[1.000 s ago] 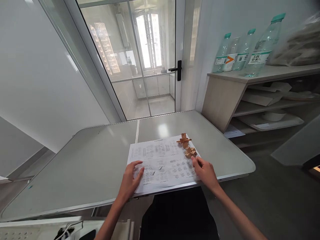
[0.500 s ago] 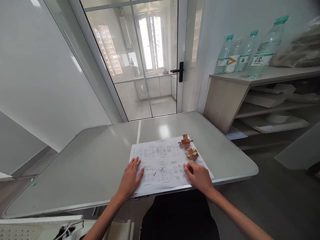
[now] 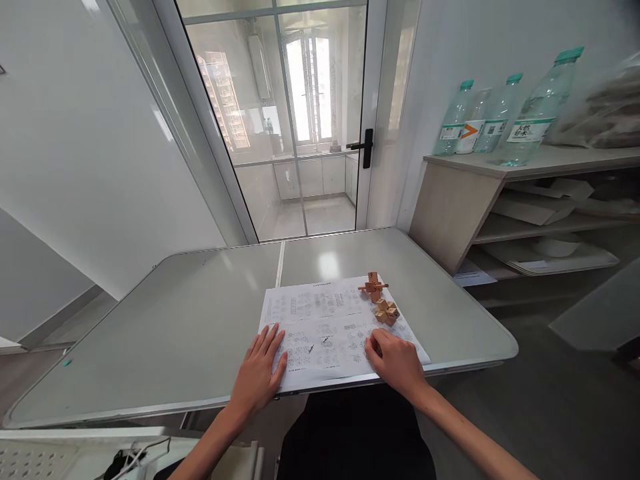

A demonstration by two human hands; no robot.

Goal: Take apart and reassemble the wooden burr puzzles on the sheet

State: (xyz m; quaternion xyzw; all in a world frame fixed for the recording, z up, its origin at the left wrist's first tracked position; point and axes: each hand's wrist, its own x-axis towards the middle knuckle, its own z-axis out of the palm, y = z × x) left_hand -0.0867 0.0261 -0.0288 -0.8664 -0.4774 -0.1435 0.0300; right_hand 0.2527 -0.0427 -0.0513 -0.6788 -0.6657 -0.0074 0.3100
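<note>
A printed sheet of paper [image 3: 305, 313], covered in small line diagrams, lies on the grey table [image 3: 225, 320]. My left hand [image 3: 261, 363] rests flat on its left edge, fingers spread and holding nothing. On the sheet's lower right sits my right hand [image 3: 395, 359], curled into a loose fist, with no object showing in it. Just beyond that fist is a light wooden interlocking puzzle [image 3: 386, 311], star-shaped. Behind it stands a darker reddish-brown wooden puzzle [image 3: 373, 287] of crossed bars. Neither hand touches the puzzles.
Right of the table is a wooden shelf unit [image 3: 445, 207] with several clear plastic bottles [image 3: 530, 127] on top. A glass door [image 3: 310, 180] stands behind the table. At lower left is a white perforated tray [image 3: 45, 460] with a cable [image 3: 143, 459].
My left hand has slid slightly toward me along the sheet. My right fist has shifted a little down and left. The view has tilted slightly; the puzzles stay put on the paper.
</note>
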